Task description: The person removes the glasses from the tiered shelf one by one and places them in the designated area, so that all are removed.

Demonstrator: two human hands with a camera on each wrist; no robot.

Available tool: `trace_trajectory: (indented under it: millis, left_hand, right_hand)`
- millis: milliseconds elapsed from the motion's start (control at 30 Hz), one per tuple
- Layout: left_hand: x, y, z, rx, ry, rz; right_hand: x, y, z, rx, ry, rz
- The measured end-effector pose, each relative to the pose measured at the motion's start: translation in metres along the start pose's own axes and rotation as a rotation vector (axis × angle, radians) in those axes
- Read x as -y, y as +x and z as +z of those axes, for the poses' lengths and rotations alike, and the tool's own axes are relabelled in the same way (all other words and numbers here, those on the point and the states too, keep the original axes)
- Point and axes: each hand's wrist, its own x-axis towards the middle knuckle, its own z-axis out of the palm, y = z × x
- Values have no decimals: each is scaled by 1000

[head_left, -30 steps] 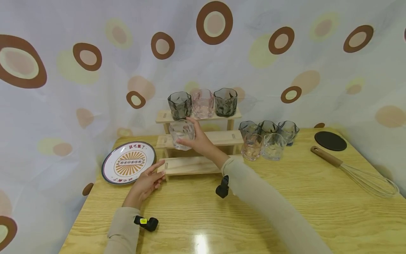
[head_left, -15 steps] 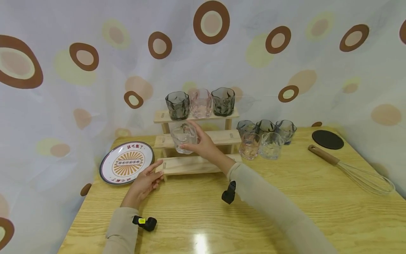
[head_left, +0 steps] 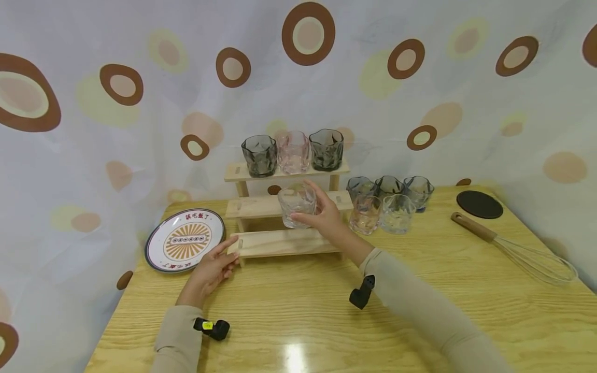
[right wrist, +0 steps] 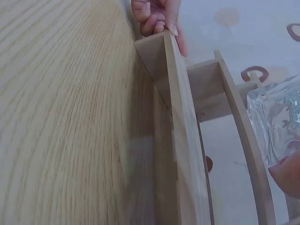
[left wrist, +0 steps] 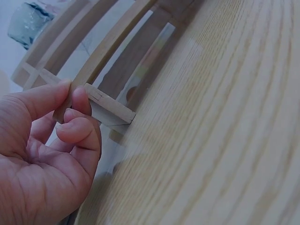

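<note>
Right now, your right hand (head_left: 328, 217) grasps the clear glass (head_left: 297, 206), thumb on the near side and fingers round its right flank. Taking twelve o'clock as straight away from you, the glass lies between nine and ten o'clock of that palm, mouth up, its axis close to vertical. It overlaps the middle tier (head_left: 249, 207) in the head view, with the bottom tier (head_left: 275, 244) at its six o'clock; the gap between its base and the wood, if any, you cannot judge from these angles. Your left hand, round at eight o'clock from the glass, is farther off; this left hand (left wrist: 51, 145) pinches the left end of the bottom board, thumb on top.

As for materials, the held glass is thick and colourless, its walls dented into chunky facets that the right wrist view catches brightly. At its twelve o'clock, the top tier (head_left: 298, 173) bears two smoky grey glasses (head_left: 259, 155) with a pale pink glass (head_left: 294, 153) between them, all wavy-rimmed. The tiers are flat, pale wooden boards with slots near their ends. Five more glasses (head_left: 397, 214) cluster at three o'clock from your right hand, and beyond them lies a wire whisk (head_left: 485, 234) with a wooden handle. A glossy printed plate (head_left: 160, 233) sits at nine o'clock of the bottom tier.
</note>
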Motion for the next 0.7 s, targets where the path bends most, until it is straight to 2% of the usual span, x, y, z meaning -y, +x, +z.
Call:
trace_trajectory:
  millis: [267, 500, 700]
  left_hand:
    - [0, 0, 0, 3, -7, 1]
    - [0, -1, 0, 7, -9, 9]
    - [1, 0, 0, 18, -20, 8]
  right_hand:
    - [0, -18, -50, -55, -119, -16]
    - [7, -36, -89, -114, -98, 55]
    - [10, -51, -122, -160, -113, 50]
